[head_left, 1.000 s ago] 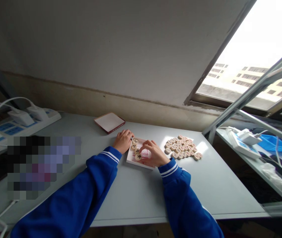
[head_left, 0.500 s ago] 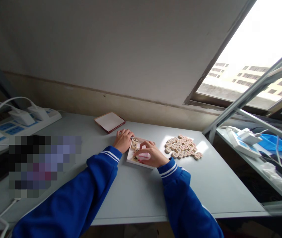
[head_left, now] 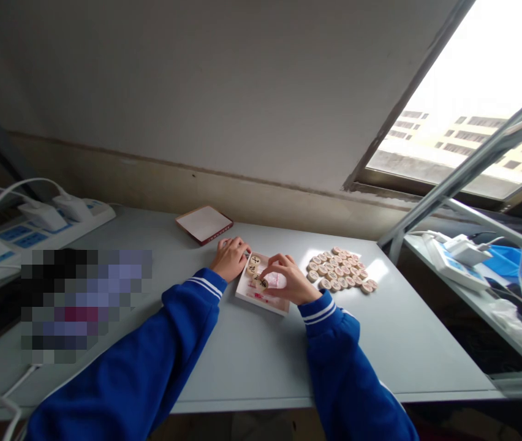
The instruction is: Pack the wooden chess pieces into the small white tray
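Here, mid-frame, the person is filling the box (head_left: 261, 298) with wooden discs: the right hand (head_left: 291, 280) pinches one disc (head_left: 262, 283) over it, while the left hand (head_left: 230, 258) rests curled on its edge, holding nothing. Next, a steady lowering beside the seated discs.

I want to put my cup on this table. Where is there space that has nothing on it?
The near part of the table, between the two blue sleeves and out to the right corner, is bare. Bare too: the strip between the red lid and the round wooden pieces. It is crowded at the white box, where the left hand and right hand rest.
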Tool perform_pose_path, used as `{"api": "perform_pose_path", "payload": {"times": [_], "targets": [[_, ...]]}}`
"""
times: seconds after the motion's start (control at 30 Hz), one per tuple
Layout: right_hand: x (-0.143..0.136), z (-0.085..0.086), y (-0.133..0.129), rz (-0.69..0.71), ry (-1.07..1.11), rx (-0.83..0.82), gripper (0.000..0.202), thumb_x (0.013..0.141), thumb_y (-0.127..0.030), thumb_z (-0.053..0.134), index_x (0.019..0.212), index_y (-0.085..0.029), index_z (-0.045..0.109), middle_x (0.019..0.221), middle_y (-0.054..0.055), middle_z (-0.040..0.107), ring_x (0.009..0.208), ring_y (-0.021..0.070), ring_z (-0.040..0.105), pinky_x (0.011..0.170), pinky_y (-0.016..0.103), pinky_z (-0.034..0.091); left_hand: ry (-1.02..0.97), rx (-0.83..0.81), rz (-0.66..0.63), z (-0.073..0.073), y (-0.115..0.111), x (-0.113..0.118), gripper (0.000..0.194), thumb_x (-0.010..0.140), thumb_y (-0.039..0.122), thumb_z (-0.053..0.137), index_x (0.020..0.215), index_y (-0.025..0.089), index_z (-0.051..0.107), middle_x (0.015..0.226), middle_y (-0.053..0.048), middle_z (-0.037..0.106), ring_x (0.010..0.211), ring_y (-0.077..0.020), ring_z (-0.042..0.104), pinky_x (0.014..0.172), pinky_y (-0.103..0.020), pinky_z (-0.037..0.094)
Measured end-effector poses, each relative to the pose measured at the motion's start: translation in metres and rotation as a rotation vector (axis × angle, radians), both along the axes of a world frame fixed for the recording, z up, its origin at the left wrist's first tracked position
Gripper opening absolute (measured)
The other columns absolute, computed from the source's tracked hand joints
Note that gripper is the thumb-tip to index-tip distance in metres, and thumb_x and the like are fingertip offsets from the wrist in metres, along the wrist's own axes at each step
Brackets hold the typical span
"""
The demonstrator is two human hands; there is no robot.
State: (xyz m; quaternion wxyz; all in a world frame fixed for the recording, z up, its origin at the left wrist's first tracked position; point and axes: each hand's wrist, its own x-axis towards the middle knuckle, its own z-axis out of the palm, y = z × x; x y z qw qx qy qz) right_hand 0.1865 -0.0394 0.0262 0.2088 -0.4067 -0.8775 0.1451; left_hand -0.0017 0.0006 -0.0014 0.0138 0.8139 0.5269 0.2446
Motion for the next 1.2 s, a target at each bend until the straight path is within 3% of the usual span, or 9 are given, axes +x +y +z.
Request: {"api": "perform_pose_path", "payload": {"times": [0.17, 0.3, 0.47, 0.63, 0.8, 0.9, 1.0, 1.1, 1.2], "targets": [[0.016, 0.01, 0.0, -0.115, 0.067, 0.077, 0.021, 0.067, -0.031, 0.066, 0.086, -0.023, 0.064, 0.094, 0.006, 0.049, 0.088, 0.0196, 0.045, 0.084, 0.038, 0.038, -0.02, -0.002, -0.003, -0.002, 0.001, 0.0, 0.027, 0.072, 0.008, 0.038, 0.087, 0.02, 0.057, 0.095, -0.004, 0.055, 0.091, -0.0168, 0.052, 0.09, -0.036, 0.029], [0.031, 0.009, 0.008, -0.228, 0.09, 0.135, 0.023, 0.069, -0.035, 0.063, 0.088, -0.022, 0.062, 0.096, 0.007, 0.051, 0.093, 0.0216, 0.046, 0.086, 0.04, 0.036, -0.019, -0.004, 0.001, -0.003, 0.001, 0.0, 0.026, 0.073, 0.009, 0.039, 0.087, 0.021, 0.057, 0.097, -0.004, 0.054, 0.093, -0.0174, 0.051, 0.089, -0.037, 0.03], [0.057, -0.003, 0.031, -0.405, 0.207, 0.024, 0.026, 0.072, -0.042, 0.056, 0.088, -0.022, 0.06, 0.093, 0.005, 0.057, 0.086, 0.0191, 0.049, 0.078, 0.035, 0.04, -0.019, -0.039, 0.007, -0.002, 0.0, 0.0, 0.019, 0.077, 0.018, 0.042, 0.089, 0.021, 0.056, 0.098, -0.004, 0.053, 0.096, -0.0206, 0.05, 0.081, -0.037, 0.035], [0.059, -0.013, 0.034, -0.664, -0.061, 0.074, 0.024, 0.07, -0.044, 0.057, 0.085, -0.026, 0.062, 0.104, 0.005, 0.054, 0.1, 0.0249, 0.044, 0.085, 0.044, 0.032, -0.033, -0.055, -0.005, -0.003, 0.001, 0.0, 0.018, 0.077, 0.019, 0.043, 0.09, 0.021, 0.056, 0.098, -0.005, 0.052, 0.097, -0.0204, 0.049, 0.08, -0.034, 0.037], [0.055, -0.009, 0.025, -0.821, -0.252, 0.066, 0.021, 0.074, -0.039, 0.053, 0.087, -0.025, 0.061, 0.111, 0.007, 0.05, 0.105, 0.028, 0.039, 0.083, 0.048, 0.03, -0.024, -0.061, 0.004, -0.001, 0.002, 0.0, 0.018, 0.077, 0.018, 0.042, 0.089, 0.021, 0.056, 0.097, -0.004, 0.053, 0.097, -0.0204, 0.049, 0.08, -0.034, 0.038], [0.058, -0.009, 0.025, -0.828, -0.229, 0.061, 0.027, 0.072, -0.034, 0.053, 0.097, -0.025, 0.058, 0.118, 0.008, 0.046, 0.108, 0.0296, 0.037, 0.084, 0.05, 0.03, -0.015, -0.067, 0.005, 0.0, 0.001, 0.0, 0.019, 0.078, 0.019, 0.041, 0.09, 0.021, 0.056, 0.097, -0.005, 0.053, 0.097, -0.0203, 0.049, 0.081, -0.034, 0.038], [0.057, -0.013, 0.026, -0.759, -0.125, 0.125, 0.044, 0.069, -0.013, 0.046, 0.111, -0.024, 0.051, 0.124, 0.007, 0.041, 0.111, 0.0269, 0.036, 0.087, 0.045, 0.032, -0.011, -0.068, 0.005, 0.001, 0.0, 0.0, 0.019, 0.079, 0.019, 0.04, 0.09, 0.021, 0.056, 0.098, -0.005, 0.054, 0.097, -0.02, 0.048, 0.081, -0.034, 0.037], [0.049, -0.018, 0.027, -0.649, -0.059, 0.193, 0.064, 0.055, 0.004, 0.035, 0.111, -0.021, 0.051, 0.122, 0.007, 0.042, 0.11, 0.0213, 0.037, 0.091, 0.038, 0.032, -0.004, -0.055, 0.001, 0.001, 0.001, 0.0, 0.02, 0.08, 0.02, 0.039, 0.09, 0.021, 0.057, 0.097, -0.004, 0.054, 0.095, -0.0201, 0.049, 0.08, -0.034, 0.037], [0.04, -0.019, 0.024, -0.579, -0.057, 0.165, 0.068, 0.05, 0.006, 0.034, 0.109, -0.022, 0.053, 0.121, 0.006, 0.043, 0.112, 0.0218, 0.035, 0.093, 0.038, 0.032, -0.008, -0.037, 0.003, 0.001, 0.001, 0.001, 0.021, 0.082, 0.024, 0.038, 0.088, 0.022, 0.058, 0.098, -0.004, 0.054, 0.095, -0.0208, 0.048, 0.08, -0.036, 0.036]]}}
